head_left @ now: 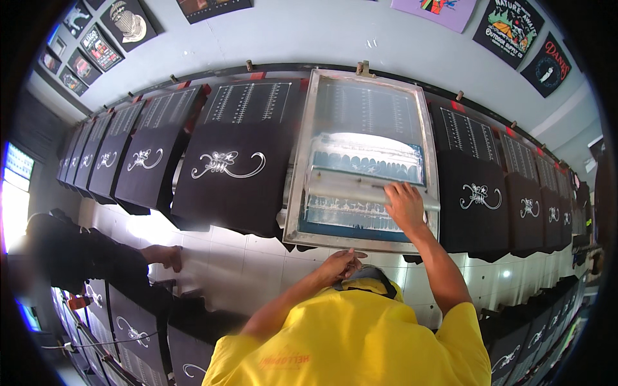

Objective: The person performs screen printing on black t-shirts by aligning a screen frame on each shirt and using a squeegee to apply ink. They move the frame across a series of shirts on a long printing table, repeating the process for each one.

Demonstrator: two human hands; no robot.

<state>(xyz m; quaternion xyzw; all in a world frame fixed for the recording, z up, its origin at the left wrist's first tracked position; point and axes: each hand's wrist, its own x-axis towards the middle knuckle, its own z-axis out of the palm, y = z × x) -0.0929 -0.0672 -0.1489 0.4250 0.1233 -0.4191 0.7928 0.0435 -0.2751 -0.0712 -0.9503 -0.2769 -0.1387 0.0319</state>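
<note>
A screen-printing frame with a silver metal border lies over a black printing board in the middle of the row. White ink is spread across its blue-edged mesh. My right hand is closed on a long grey squeegee that spans the mesh from side to side, gripping it toward its right end. My left hand is by the frame's near edge, fingers partly stretched and holding nothing I can see; whether a fingertip touches the frame, I cannot tell.
Black fabric panels with white scroll prints line the boards on both sides; another row runs behind. A co-worker in dark clothing is at left, one hand extended. A rail with pegs runs along the wall.
</note>
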